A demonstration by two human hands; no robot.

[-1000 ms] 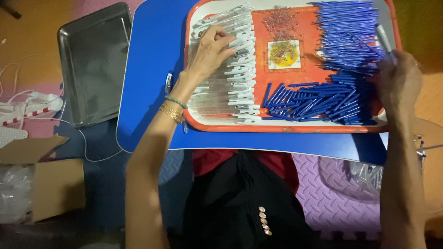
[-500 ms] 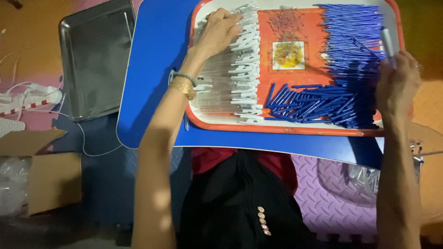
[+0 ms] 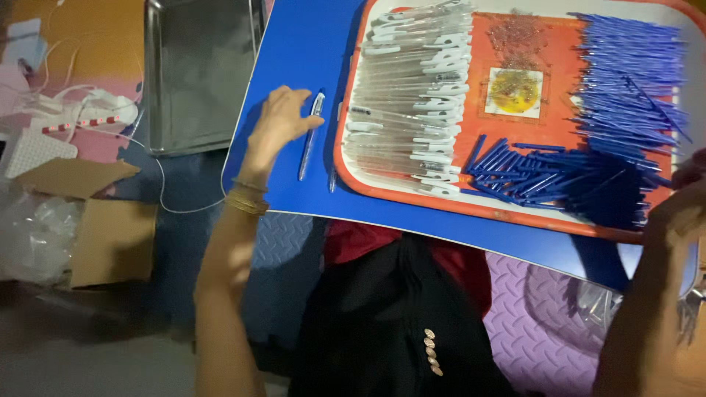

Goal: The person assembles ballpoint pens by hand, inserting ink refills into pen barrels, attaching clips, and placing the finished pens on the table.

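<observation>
Since the earlier frame, the left hand has been withdrawn from the tray to the blue tabletop at centre left. Its fingers, loosely apart, touch a pen lying just right of them, long axis near vertical. The right hand, lower right, is cropped; its grip cannot be told.

**One head camera, looking steeply down**

I have a single view, worn on the head, facing down and forward, close over the blue rounded laptop desk and the lap below it. The orange rectangular plastic tray runs off frame at the top and right.
</observation>
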